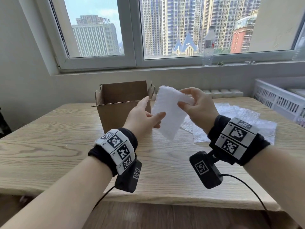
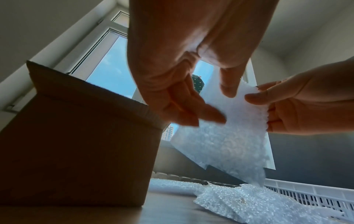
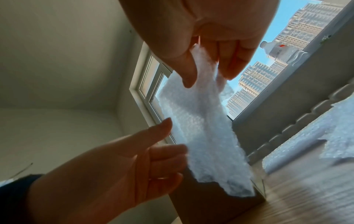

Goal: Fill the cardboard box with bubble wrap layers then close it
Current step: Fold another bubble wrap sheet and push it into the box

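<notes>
An open brown cardboard box (image 1: 122,106) stands on the wooden table (image 1: 49,146), flaps up; its inside is hidden from me. Just right of it, both hands hold a white bubble wrap sheet (image 1: 168,118) in the air. My left hand (image 1: 157,120) pinches the sheet's lower left edge, thumb on top and fingers behind. My right hand (image 1: 184,98) pinches its upper right corner. The left wrist view has the box (image 2: 76,144), the sheet (image 2: 229,145) and my left hand (image 2: 223,104). The right wrist view shows my right hand (image 3: 208,78) on the sheet (image 3: 201,128).
More bubble wrap pieces (image 1: 244,119) lie spread on the table's right side. A white slatted crate (image 1: 280,100) stands at the far right. A clear water bottle (image 1: 208,47) is on the windowsill. Cables trail from both wrist cameras.
</notes>
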A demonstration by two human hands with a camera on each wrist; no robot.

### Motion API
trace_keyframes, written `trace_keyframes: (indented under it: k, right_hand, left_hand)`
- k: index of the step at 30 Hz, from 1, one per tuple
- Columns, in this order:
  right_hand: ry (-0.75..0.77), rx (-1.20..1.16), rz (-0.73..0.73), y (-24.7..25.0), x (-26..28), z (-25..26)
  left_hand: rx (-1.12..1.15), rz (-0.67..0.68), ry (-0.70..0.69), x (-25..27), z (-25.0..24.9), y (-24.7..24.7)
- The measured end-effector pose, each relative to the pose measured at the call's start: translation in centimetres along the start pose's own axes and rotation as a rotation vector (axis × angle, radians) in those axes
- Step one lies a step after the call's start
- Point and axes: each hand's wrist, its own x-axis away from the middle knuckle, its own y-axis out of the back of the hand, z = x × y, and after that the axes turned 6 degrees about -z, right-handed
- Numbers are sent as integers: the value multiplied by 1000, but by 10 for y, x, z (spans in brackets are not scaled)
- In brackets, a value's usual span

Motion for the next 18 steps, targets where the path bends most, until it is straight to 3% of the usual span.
trace_keyframes:
  k: [6, 12, 18]
  right_hand:
    - [-5, -213, 148, -3, 6, 1]
    - [-204, -415, 224, -9, 9, -1]
    - [-347, -470, 331, -8, 11, -3]
  left_hand:
    - [453, 167, 214, 1, -2, -2]
    - [859, 222, 309, -1, -1, 4]
    - [849, 189, 303, 2, 3, 4]
